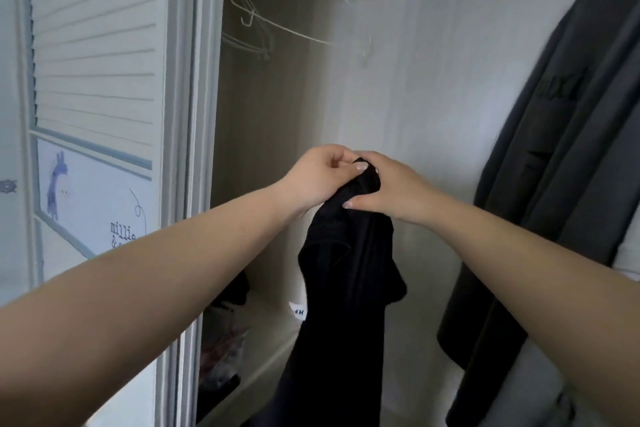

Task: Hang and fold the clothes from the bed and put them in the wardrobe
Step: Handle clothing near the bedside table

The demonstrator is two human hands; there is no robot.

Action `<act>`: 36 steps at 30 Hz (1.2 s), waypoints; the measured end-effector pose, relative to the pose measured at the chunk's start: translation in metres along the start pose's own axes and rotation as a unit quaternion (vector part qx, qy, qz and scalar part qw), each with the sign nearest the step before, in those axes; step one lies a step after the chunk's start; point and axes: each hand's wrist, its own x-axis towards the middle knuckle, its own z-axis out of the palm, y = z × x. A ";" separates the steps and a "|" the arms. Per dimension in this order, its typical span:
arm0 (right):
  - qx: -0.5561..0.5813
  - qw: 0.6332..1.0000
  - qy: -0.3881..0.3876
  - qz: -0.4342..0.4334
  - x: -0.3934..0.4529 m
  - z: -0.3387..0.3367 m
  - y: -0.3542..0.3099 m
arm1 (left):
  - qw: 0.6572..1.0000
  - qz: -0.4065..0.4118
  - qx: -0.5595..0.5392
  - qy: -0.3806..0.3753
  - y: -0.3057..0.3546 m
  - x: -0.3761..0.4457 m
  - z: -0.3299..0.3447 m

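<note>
Setting: wardrobe interior [398, 87] with pale panelled walls stands open ahead, its louvred door [93, 45] swung to the left with a small animal drawing and some handwriting on the lower panel
Rail area: several bare wire hangers [277, 0] hang up in the top left of the wardrobe, none of them carrying anything
Already hung: dark grey garments [561, 166] hang down the right side, reaching well below the hands
Lower shelf: a shelf edge [263, 367] runs low on the left, with a dim heap of things at its left end, too dark to name
Garment in hand: black garment [349, 288] held up in front of the open wardrobe, between the bare hangers and the grey clothes, hanging long and limp from one bunched top point
Look of it: plain black, soft and creased, folded on itself near the top; a small white label [298, 312] sticks out on its left edge
Left hand: left hand [322, 173] curled over the bunched top, fingers pinching the cloth
Right hand: right hand [391, 187] clasps the same bunch from the other side, thumb under, touching the left hand
Progress: judged part done, since some clothes hang inside; this piece is not yet on a hanger or folded
Left to do: likely fetch a hanger or fold it; the bed is out of view, so what remains there cannot be told
</note>
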 end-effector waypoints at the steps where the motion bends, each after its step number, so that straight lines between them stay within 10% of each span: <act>1: -0.030 0.999 0.024 -0.003 0.006 -0.002 0.001 | 1.000 0.008 -0.013 0.014 -0.002 0.005 -0.005; 10: 0.062 0.963 0.248 0.091 0.069 -0.056 -0.003 | 0.997 -0.046 -0.004 -0.068 -0.043 0.013 -0.020; 36: -0.011 0.922 0.370 0.110 0.121 -0.151 -0.017 | 0.989 0.071 0.122 0.048 -0.047 0.070 -0.004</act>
